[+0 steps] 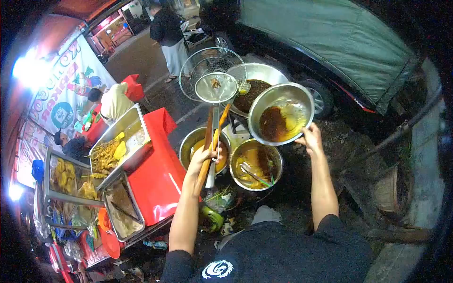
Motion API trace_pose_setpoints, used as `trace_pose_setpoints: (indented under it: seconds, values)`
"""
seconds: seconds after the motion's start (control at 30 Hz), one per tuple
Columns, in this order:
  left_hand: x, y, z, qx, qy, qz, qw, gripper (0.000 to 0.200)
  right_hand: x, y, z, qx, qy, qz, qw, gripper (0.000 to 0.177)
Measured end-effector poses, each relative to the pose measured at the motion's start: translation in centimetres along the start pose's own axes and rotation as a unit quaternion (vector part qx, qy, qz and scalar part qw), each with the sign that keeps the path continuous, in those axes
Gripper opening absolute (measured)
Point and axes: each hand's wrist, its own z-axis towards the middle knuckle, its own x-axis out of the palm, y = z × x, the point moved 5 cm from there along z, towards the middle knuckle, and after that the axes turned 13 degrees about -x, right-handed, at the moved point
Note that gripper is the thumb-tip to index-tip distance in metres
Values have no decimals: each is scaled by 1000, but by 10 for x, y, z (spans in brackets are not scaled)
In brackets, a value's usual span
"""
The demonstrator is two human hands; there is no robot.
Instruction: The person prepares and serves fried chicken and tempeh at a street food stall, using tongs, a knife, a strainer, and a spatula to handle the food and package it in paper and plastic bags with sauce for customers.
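Note:
My left hand (203, 159) is closed around several long handles, one metal and others wooden. At their far end are a round wire skimmer (187, 70) and a smaller fine-mesh strainer (216, 89) with a brown scrap in it. My right hand (311, 140) grips the rim of a metal bowl (297, 113), tilted, with dark brown liquid pooled at one side. Behind the bowl, partly hidden, is a wide metal basin (264, 71) with dark liquid. Below stand a pot (185, 150) of brown liquid and another pot (245, 179) with green-tipped tongs (257, 175) inside.
To the left, a stall table with a red cloth (158, 184) carries a tray of skewers (107, 158), a metal tray (123, 207) and a glass case (66, 177). People sit and stand beyond. A vehicle under a green tarp (330, 42) is at the back right.

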Motion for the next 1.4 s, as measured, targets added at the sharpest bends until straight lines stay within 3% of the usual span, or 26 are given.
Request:
trace_pose_setpoints:
  seconds: [0.17,0.4,0.63,0.7,0.77,1.03,1.17,1.4]
  values:
    - [19,24,119,-45,-13,12,999,29,-47,16,87,-44,-13,-76,996,21]
    - [61,62,187,-97,-35,-40,994,21,-43,37,178,-113,-10,-122,986,12]
    - [104,77,192,-113,-18,-41,993,31,5,16,213,-155,-1,-192,969,12]
    - [112,69,191,-98,-20,-47,994,28,22,22,213,-280,7,-342,897,15]
    - [113,73,196,-114,-6,-93,989,26,36,31,204,-388,-31,-350,852,18]
    - [121,62,199,-97,-33,-65,993,27,64,25,208,-429,-3,-372,823,25]
    - [122,63,198,-93,-9,-61,994,28,76,30,203,-414,13,-336,846,21]
    - [128,57,192,-82,10,-38,996,29,91,31,199,-453,50,-331,826,18]
